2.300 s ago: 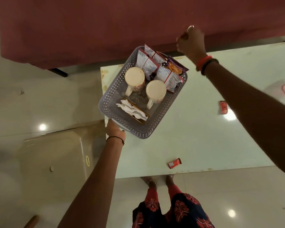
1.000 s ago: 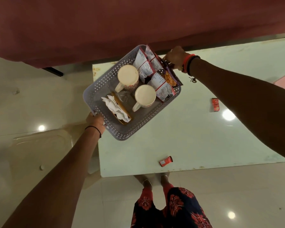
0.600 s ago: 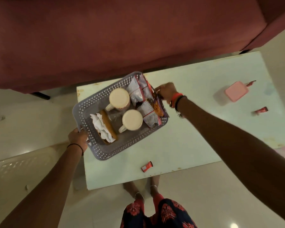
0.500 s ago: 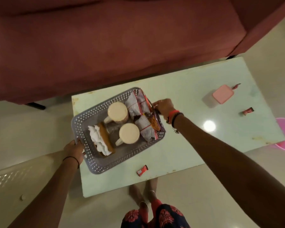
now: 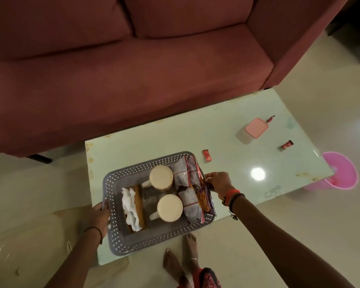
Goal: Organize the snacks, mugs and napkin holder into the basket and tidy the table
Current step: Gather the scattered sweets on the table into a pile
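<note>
Both hands grip the loaded basket (image 5: pixel 121 242) by its short ends, left hand (image 5: pixel 99 215) curled on the rim, right hand (image 5: pixel 218 182) apparently closed at the snack packets (image 5: pixel 192 194), its long axis spanning between them across the table (image 5: pixel 154 138) corner.

a dark red sofa (image 5: pixel 133 69) with two back cushions fills the upper part of the view, standing just behind a pale green glass-topped table (image 5: pixel 175 140). near the table's right end sits a small pink-lidded container (image 5: pixel 254 130). off the right corner, a pink plastic bin (image 5: pixel 339 171) stands on the glossy cream floor (image 5: pixel 299 235), partly hidden under the tabletop's edge.
</note>
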The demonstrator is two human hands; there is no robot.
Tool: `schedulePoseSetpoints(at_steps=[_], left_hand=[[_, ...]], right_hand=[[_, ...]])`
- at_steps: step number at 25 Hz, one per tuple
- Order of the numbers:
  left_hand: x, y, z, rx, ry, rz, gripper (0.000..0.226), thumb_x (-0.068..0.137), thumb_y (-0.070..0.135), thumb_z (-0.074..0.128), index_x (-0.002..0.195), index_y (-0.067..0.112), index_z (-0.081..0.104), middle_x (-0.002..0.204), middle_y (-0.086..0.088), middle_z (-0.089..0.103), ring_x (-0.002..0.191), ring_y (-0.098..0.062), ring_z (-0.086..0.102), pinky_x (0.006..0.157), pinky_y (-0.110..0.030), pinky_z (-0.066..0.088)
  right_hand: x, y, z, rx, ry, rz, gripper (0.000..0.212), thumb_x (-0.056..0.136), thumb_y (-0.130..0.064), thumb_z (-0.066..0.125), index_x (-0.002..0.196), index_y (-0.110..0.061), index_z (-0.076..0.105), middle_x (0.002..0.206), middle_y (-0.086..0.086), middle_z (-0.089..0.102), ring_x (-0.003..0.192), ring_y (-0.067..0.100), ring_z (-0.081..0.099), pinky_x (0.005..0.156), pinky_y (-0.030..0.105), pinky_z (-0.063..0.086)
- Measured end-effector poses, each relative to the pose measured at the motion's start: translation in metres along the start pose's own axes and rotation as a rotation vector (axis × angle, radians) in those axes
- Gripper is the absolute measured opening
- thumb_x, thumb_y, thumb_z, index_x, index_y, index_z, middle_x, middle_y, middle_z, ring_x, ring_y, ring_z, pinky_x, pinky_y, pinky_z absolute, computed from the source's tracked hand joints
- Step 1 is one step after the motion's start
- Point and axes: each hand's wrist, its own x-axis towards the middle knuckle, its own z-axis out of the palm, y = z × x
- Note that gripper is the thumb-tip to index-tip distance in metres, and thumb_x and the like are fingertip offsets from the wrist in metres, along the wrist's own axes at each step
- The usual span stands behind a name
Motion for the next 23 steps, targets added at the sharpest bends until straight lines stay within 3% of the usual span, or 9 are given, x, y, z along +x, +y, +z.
schedulePoseSetpoints(at_steps=[4,8,12,15,19,23], left_hand=[[-0.005,-0.002,0.023,0.047,-0.008,0.053,0.024,0.093,0.002,0.05,0.114,0.003,0.06,0.103,-0.018,0.058,0.093,-0.029,0.052,0.081,-0.041,0.042],[-0.014,0.01,0.06,0.042,0.034,0.086,0.013,0.089,-0.001,0.055,0.096,0.005,0.064,0.094,-0.016,0.057,0.087,-0.027,0.05,0.08,-0.04,0.044],[-0.017,0.028,0.107,0.076,0.023,0.1,0.022,0.087,-0.002,0.056,0.07,0.012,0.06,0.087,-0.016,0.055,0.083,-0.026,0.048,0.076,-0.038,0.046],[-0.018,0.043,0.147,0.104,0.046,0.125,0.019,0.087,-0.002,0.056,0.073,0.01,0.06,0.082,-0.014,0.053,0.08,-0.025,0.045,0.074,-0.036,0.045],[-0.019,0.066,0.201,0.113,0.087,0.156,0.011,0.088,0.002,0.055,0.087,0.008,0.064,0.066,-0.007,0.051,0.066,-0.023,0.045,0.058,-0.027,0.046],[-0.005,0.086,0.244,0.092,0.085,0.158,0.017,0.088,0.002,0.056,0.077,0.013,0.063,0.066,-0.006,0.053,0.064,-0.019,0.047,0.058,-0.027,0.047]], right_hand=[[-0.007,0.012,-0.023,0.128,0.103,0.06,0.019,0.091,0.004,0.054,0.077,-0.002,0.066,0.109,0.023,0.067,0.078,0.027,0.059,0.073,0.033,0.055],[-0.002,0.013,-0.059,0.185,0.131,0.084,0.018,0.091,0.005,0.053,0.103,0.011,0.066,0.099,0.019,0.066,0.085,0.029,0.061,0.079,0.037,0.055],[0.017,0.003,-0.103,0.185,0.132,0.081,0.019,0.092,0.005,0.051,0.103,0.01,0.065,0.099,0.019,0.065,0.086,0.03,0.061,0.083,0.04,0.056],[0.043,-0.01,-0.139,0.185,0.134,0.055,0.018,0.092,0.006,0.051,0.101,0.012,0.065,0.094,0.019,0.064,0.081,0.03,0.06,0.083,0.042,0.055],[0.084,-0.03,-0.182,0.106,0.105,0.015,0.02,0.09,0.007,0.049,0.1,0.01,0.067,0.094,0.019,0.064,0.085,0.029,0.06,0.091,0.047,0.054],[0.129,-0.056,-0.216,-0.094,0.057,-0.084,0.03,0.088,0.002,0.053,0.115,0.001,0.064,0.116,0.022,0.064,0.095,0.023,0.058,0.097,0.041,0.05]])
